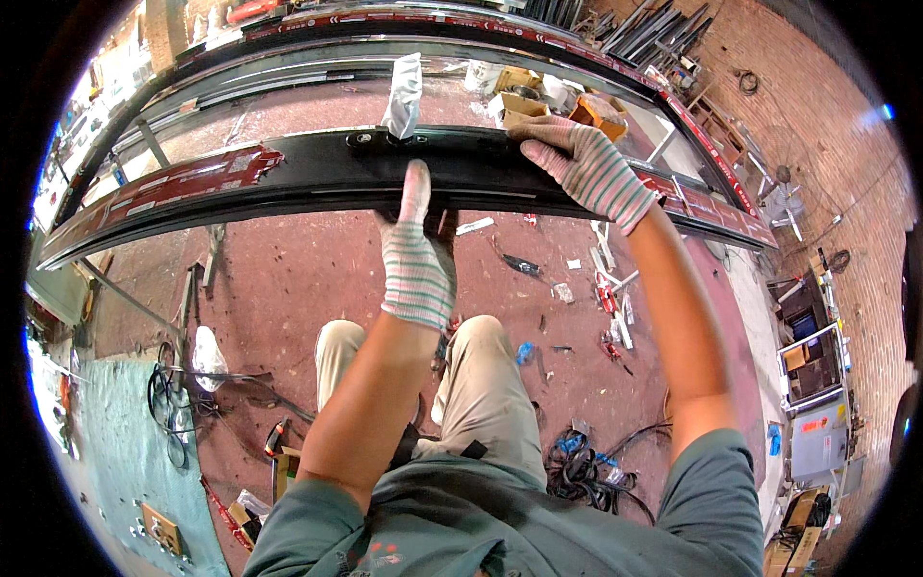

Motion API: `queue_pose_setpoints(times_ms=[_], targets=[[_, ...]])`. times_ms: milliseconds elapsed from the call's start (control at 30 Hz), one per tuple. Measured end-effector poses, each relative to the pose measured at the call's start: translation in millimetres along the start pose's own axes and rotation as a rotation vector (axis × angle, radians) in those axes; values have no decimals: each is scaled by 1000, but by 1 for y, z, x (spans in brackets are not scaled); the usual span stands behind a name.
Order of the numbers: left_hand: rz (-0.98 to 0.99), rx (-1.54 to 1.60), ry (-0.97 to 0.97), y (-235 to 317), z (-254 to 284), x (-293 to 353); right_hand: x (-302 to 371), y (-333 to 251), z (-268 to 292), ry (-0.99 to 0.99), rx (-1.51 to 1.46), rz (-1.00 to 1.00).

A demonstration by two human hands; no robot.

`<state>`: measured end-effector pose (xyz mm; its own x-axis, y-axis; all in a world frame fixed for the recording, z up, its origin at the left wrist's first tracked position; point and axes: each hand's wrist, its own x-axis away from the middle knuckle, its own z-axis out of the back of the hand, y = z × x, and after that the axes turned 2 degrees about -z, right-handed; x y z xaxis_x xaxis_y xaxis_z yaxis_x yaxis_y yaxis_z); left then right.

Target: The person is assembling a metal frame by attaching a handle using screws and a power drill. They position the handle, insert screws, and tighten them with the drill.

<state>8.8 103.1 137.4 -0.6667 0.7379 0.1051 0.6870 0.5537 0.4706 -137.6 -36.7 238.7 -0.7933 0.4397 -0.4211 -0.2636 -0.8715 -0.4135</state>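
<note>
A long black metal frame bar (322,178) runs across in front of me, with torn red protective film (207,180) on its left part. A handle wrapped in white (406,94) stands up from its upper edge, on a small dark plate. My left hand (415,255), in a striped knit glove, grips the bar's near edge just below the handle, thumb on top and fingers underneath, partly hidden. To the right of the handle, my right hand (588,175), gloved alike, is closed at the bar's upper edge, thumb against fingers. Whatever lies between those fingertips is hidden.
Beyond the bar, cardboard boxes (598,117) and metal profiles (663,34) lie about. Tangled black cables (588,471) and scattered scraps are on the reddish floor (288,288). A grey box (819,444) stands at the right. Bar supports (187,298) rise at the left.
</note>
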Motion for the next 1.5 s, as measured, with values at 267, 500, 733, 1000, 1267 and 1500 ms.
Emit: queue_pose_setpoints(times_ms=[267,500,733,1000,1267,1500], targets=[[158,-2,50,14,-22,-4,7,14,9,28,-193,-65],[167,-59,73,17,-32,-10,17,4,5,89,-48,74],[102,-165,65,14,-32,-11,20,11,2,154,92,229],[102,-108,85,13,-26,-9,22,9,-2,154,201,374],[-37,-2,-52,-4,3,-5,22,0,-1,88,223,254],[21,493,-68,-32,29,-2,19,-1,-6,88,149,210]])
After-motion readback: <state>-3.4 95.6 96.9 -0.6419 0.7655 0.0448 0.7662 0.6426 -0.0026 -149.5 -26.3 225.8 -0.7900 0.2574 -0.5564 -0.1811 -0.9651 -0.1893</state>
